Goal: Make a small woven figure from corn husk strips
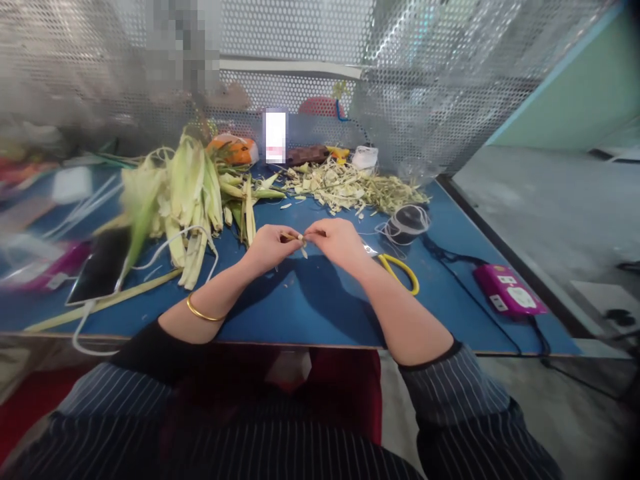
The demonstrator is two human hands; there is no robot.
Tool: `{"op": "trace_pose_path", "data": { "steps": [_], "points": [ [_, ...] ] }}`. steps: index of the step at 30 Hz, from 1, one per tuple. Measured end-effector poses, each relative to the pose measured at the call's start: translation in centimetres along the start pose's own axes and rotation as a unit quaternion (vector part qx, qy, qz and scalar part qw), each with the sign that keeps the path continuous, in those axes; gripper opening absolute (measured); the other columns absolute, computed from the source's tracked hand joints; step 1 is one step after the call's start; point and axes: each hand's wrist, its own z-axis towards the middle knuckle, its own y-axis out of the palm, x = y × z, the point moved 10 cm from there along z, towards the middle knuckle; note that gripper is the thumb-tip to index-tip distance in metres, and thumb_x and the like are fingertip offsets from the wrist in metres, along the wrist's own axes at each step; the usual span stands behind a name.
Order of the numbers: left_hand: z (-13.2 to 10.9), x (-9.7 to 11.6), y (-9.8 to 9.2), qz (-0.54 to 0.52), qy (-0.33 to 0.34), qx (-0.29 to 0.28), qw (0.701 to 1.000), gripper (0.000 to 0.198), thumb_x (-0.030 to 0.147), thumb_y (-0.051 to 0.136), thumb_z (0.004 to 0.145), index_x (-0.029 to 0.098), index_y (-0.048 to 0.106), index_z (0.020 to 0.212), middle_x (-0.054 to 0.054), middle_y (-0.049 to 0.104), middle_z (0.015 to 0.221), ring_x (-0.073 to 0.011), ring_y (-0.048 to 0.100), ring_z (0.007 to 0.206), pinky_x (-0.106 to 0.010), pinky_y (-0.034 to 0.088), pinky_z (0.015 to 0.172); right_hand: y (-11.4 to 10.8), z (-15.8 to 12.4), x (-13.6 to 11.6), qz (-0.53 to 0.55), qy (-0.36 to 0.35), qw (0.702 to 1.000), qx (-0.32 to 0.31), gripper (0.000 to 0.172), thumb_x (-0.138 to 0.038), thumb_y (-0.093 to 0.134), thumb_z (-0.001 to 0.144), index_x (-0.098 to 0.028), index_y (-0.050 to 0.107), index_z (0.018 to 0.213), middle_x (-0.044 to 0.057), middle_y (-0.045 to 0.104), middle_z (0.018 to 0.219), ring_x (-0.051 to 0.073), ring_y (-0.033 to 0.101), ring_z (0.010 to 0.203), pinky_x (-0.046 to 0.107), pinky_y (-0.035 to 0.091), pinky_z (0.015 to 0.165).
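Note:
Above the middle of the blue table (310, 313), my left hand (270, 248) and my right hand (336, 243) meet fingertip to fingertip. A small pale piece of husk (301, 240) sits between them, pinched by the left fingers. The right fingertips press together at its end; whether they grip the husk itself or a thread is too small to make out. Yellow-handled scissors (400, 270) lie beside my right forearm, their blades partly hidden by it. A dark spool of white thread (406, 223) stands behind the scissors.
Corn husks (185, 187) are heaped at the left, husk scraps (345, 187) at the back. A phone (103, 263) with a white cable lies at left. A magenta box (510, 291) with black cords sits near the right edge. Perforated metal mesh (300, 40) rises behind the table.

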Motion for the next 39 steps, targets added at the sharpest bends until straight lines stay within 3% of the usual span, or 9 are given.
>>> {"op": "trace_pose_path", "data": {
  "steps": [8, 16, 18, 22, 24, 27, 30, 34, 39],
  "points": [
    [-0.6, 2.3, -0.4, 0.146, 0.064, 0.036, 0.986, 0.024, 0.033, 0.060, 0.075, 0.015, 0.075, 0.080, -0.003, 0.065, 0.060, -0.0124, 0.052, 0.053, -0.024, 0.036, 0.053, 0.2, -0.4, 0.5, -0.057, 0.042, 0.997, 0.025, 0.012, -0.021, 0.061, 0.080, -0.021, 0.073, 0.077, 0.004, 0.071, 0.078, 0.018, 0.060, 0.072, 0.029, 0.039, 0.067],
    [0.0, 0.9, -0.3, -0.142, -0.020, -0.010, 0.990, 0.027, 0.038, 0.072, 0.069, 0.015, 0.075, 0.083, -0.004, 0.069, 0.073, -0.0117, 0.056, 0.060, -0.026, 0.046, 0.060, -0.8, -0.6, -0.9, -0.013, -0.023, 0.998, 0.064, 0.011, -0.015, 0.055, 0.079, -0.019, 0.065, 0.074, 0.004, 0.067, 0.078, 0.016, 0.057, 0.075, 0.028, 0.038, 0.069],
    [0.3, 0.7, -2.0, -0.185, -0.015, 0.052, 0.981, 0.027, 0.041, 0.071, 0.071, 0.016, 0.075, 0.082, -0.004, 0.070, 0.077, -0.0106, 0.056, 0.061, -0.026, 0.047, 0.062, -1.4, -0.6, -0.6, -0.004, -0.023, 0.997, 0.080, 0.010, -0.016, 0.055, 0.079, -0.019, 0.064, 0.074, 0.003, 0.066, 0.077, 0.016, 0.057, 0.074, 0.028, 0.039, 0.069],
    [-1.0, -0.1, -7.5, -0.198, 0.030, 0.299, 0.933, 0.020, 0.038, 0.068, 0.075, 0.018, 0.072, 0.077, -0.002, 0.068, 0.075, -0.0109, 0.057, 0.065, -0.026, 0.048, 0.065, -3.5, -0.5, 1.3, -0.002, 0.022, 0.987, 0.162, 0.010, -0.019, 0.056, 0.079, -0.019, 0.063, 0.072, 0.004, 0.066, 0.076, 0.018, 0.057, 0.073, 0.030, 0.040, 0.070],
    [-1.7, 0.2, -7.9, -0.183, 0.050, 0.335, 0.923, 0.020, 0.038, 0.066, 0.077, 0.019, 0.071, 0.076, -0.002, 0.067, 0.075, -0.0112, 0.058, 0.066, -0.026, 0.048, 0.066, -4.5, -0.6, 2.4, 0.010, 0.049, 0.976, 0.212, 0.011, -0.023, 0.056, 0.081, -0.019, 0.062, 0.073, 0.004, 0.066, 0.075, 0.019, 0.058, 0.073, 0.031, 0.041, 0.070],
    [-0.9, 1.1, -4.0, -0.158, 0.027, 0.196, 0.967, 0.022, 0.039, 0.071, 0.072, 0.017, 0.072, 0.074, -0.002, 0.066, 0.070, -0.0116, 0.057, 0.063, -0.025, 0.047, 0.062, -4.7, -1.1, 2.7, 0.045, 0.051, 0.964, 0.259, 0.012, -0.027, 0.055, 0.082, -0.020, 0.062, 0.075, 0.003, 0.066, 0.076, 0.018, 0.058, 0.072, 0.031, 0.043, 0.070],
    [-0.9, 1.2, -0.1, -0.237, -0.022, 0.071, 0.969, 0.026, 0.042, 0.068, 0.074, 0.016, 0.072, 0.075, -0.004, 0.067, 0.075, -0.0131, 0.058, 0.068, -0.026, 0.047, 0.061, -4.0, -1.5, 0.8, 0.039, -0.011, 0.964, 0.262, 0.014, -0.025, 0.052, 0.085, -0.020, 0.060, 0.075, 0.004, 0.065, 0.078, 0.017, 0.058, 0.074, 0.030, 0.044, 0.071],
    [-1.7, 1.6, -4.5, -0.108, 0.011, 0.234, 0.966, 0.025, 0.041, 0.075, 0.067, 0.018, 0.069, 0.072, 0.004, 0.047, 0.052, -0.0083, 0.038, 0.050, -0.025, 0.032, 0.050, -3.5, -2.1, -2.0, -0.039, -0.095, 0.961, 0.255, 0.017, -0.023, 0.048, 0.089, -0.019, 0.060, 0.078, 0.005, 0.062, 0.077, 0.018, 0.055, 0.074, 0.030, 0.042, 0.070],
    [-0.3, 3.9, -4.1, 0.053, 0.128, 0.102, 0.985, 0.028, 0.033, 0.076, 0.068, 0.020, 0.075, 0.093, 0.004, 0.047, 0.056, -0.0099, 0.039, 0.055, -0.026, 0.030, 0.055, -3.3, -2.4, -4.1, -0.103, -0.177, 0.953, 0.224, 0.019, -0.023, 0.046, 0.092, -0.019, 0.060, 0.079, 0.006, 0.062, 0.079, 0.019, 0.053, 0.077, 0.032, 0.040, 0.073]
  ]
}}
